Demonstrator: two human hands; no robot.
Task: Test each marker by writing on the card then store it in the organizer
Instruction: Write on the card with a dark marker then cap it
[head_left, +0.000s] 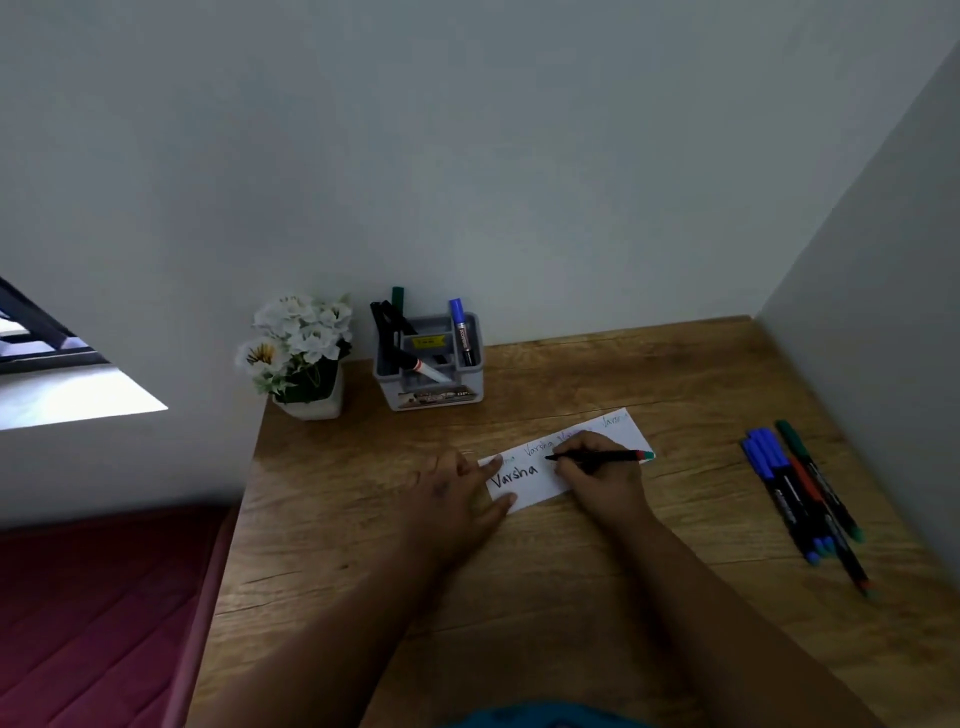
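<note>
Handwritten "Varsha" in black stands at the near left of the white card (524, 491) — fainter copies of the word run along its far edge; print on the grey organizer (431, 397) and markers is too blurred to read

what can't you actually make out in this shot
Head view only:
- Card: the faint upper line of writing is too small, and the right hand covers its middle.
- Organizer: label text is blurred.
- Loose markers: barrel print is too small.
- Left hand: hides the card's left edge.
</note>
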